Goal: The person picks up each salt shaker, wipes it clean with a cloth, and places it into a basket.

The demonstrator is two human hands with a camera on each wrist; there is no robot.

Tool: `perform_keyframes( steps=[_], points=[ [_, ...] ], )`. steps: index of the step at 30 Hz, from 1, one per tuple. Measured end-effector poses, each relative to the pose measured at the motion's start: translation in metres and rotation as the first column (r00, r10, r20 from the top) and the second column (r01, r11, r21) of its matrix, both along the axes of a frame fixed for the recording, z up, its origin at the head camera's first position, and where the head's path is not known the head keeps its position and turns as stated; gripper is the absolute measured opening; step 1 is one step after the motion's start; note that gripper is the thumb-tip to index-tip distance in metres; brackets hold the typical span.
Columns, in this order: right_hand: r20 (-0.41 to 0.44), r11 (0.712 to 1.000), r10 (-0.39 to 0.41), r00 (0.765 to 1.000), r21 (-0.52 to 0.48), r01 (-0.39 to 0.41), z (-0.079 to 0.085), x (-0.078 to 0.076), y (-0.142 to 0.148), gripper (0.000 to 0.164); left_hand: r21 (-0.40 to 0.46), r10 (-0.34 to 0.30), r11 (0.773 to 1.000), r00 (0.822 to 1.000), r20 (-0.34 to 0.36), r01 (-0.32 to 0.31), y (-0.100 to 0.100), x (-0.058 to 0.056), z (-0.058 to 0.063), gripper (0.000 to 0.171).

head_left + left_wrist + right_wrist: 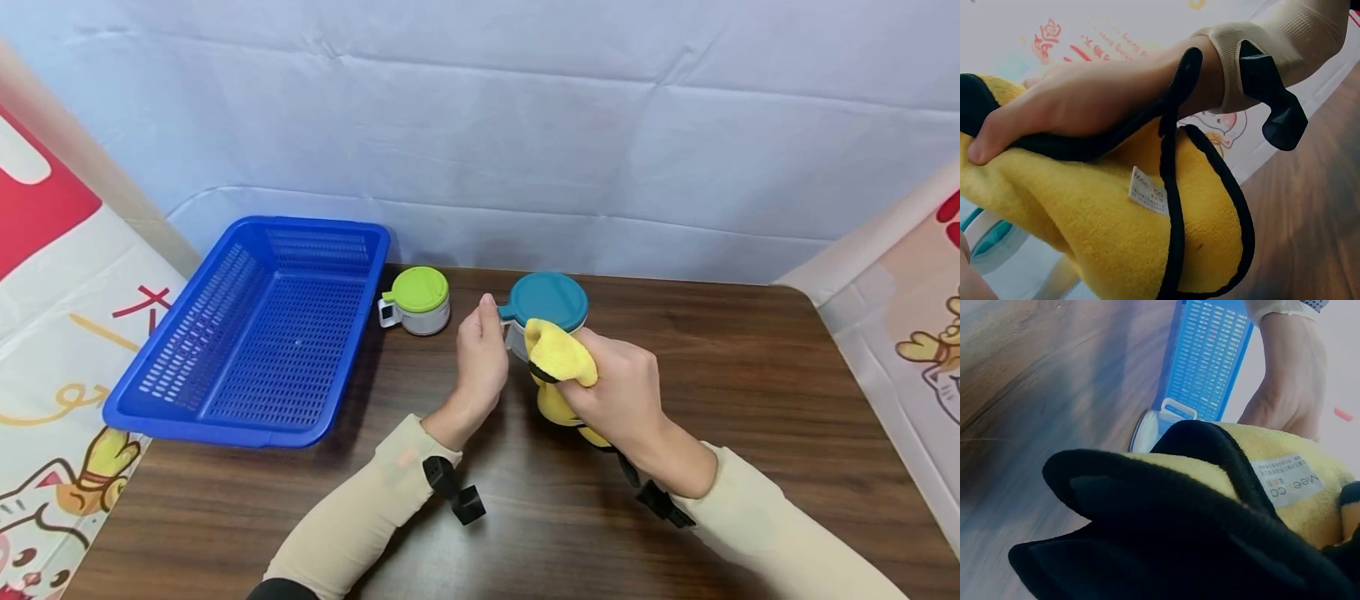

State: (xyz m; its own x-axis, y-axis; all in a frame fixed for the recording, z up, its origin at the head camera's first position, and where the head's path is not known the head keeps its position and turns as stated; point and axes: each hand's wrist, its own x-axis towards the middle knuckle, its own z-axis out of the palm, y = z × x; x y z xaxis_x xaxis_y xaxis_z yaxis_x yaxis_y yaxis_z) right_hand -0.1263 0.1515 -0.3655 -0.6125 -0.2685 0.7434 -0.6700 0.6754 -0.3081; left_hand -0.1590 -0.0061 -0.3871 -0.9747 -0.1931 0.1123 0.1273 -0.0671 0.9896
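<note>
A yellow cloth (558,357) is hanging bunched from the right hand (621,385), its pile looking soft and plush. Black edging (1175,244) is running along its borders, and a small white label (1147,192) with dark lettering is showing near one edge. In the head view the cloth is lying at six o'clock from a teal-lidded jar (551,298), overlapping its near side; whether the two are touching, I cannot tell. The jar is showing a flat, round lid with a tab pointing toward nine o'clock, above a pale body and handle.

The right hand, between four and five o'clock from that jar, is gripping the cloth in curled fingers. The left hand (482,354) is resting at eight o'clock, beside the handle, its thumb pointing up; its other fingers are hidden, so I cannot tell whether they are clamping the handle.

Counting up: one cloth is showing, two jars are standing in sight, the second being a green-lidded jar (422,292) at nine o'clock, and one blue plastic basket (341,392) is sitting farther out at nine o'clock on one wooden table (750,375).
</note>
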Motion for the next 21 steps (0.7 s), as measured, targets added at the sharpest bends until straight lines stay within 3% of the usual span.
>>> perform_keyframes(
  steps=[17,21],
  points=[
    [-0.044,0.995,-0.084,0.995,0.044,0.086,-0.001,-0.002,-0.012,0.028,0.020,-0.020,1.000,1.000,-0.003,0.020,0.005,0.007,0.002,0.050],
    [-0.070,0.992,-0.116,0.991,0.034,0.118,-0.001,-0.003,-0.014,0.032,0.036,-0.058,0.998,0.998,-0.005,0.058,0.005,0.008,0.002,0.050]
  ],
)
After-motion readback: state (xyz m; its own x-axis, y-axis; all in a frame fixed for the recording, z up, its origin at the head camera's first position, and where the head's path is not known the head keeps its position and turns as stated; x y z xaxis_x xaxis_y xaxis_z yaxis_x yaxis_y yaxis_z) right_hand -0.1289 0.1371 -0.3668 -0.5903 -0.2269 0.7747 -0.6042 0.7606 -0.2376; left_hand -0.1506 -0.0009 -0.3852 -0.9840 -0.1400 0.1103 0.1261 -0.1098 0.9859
